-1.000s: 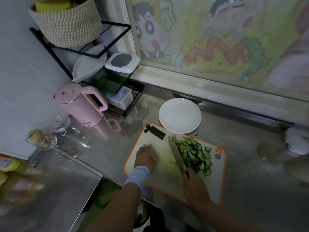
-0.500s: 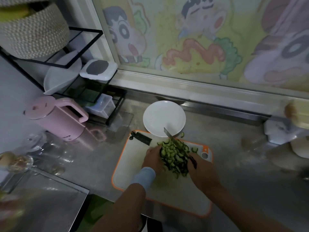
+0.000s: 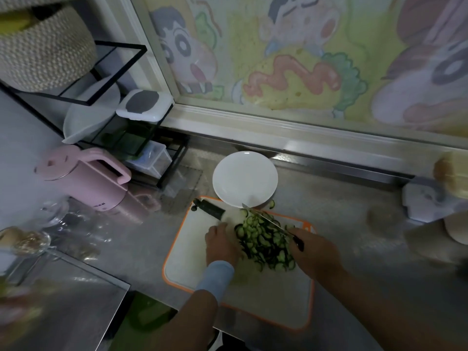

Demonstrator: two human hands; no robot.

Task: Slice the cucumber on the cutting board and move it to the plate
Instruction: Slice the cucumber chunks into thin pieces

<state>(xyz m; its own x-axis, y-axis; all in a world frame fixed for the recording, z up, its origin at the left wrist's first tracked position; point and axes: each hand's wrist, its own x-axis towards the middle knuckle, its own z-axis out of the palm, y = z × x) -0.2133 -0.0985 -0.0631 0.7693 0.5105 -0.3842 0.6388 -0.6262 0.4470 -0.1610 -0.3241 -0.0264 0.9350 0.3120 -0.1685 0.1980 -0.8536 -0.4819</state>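
A pile of green cucumber slices [image 3: 263, 239] lies on the white cutting board [image 3: 187, 249] with the orange rim. My right hand [image 3: 314, 252] grips a knife [image 3: 266, 219] by its dark handle, its blade lying across the pile and pointing towards the plate. My left hand [image 3: 220, 241] rests on the board against the pile's left side, fingers towards the slices. The white plate [image 3: 244, 179] stands just beyond the board with nothing on it. One slice [image 3: 271, 204] lies by the plate's rim.
A dark peeler-like tool [image 3: 211, 209] lies at the board's far left corner. A pink kettle [image 3: 83, 177] and a black wire rack [image 3: 121, 117] with containers stand at the left. Glassware [image 3: 33, 239] sits at the near left. White objects [image 3: 425, 198] stand at the right.
My left hand has moved right across the board to the pile. The knife has swung from beside the slices to lie over them, tip towards the plate. The view has shifted.
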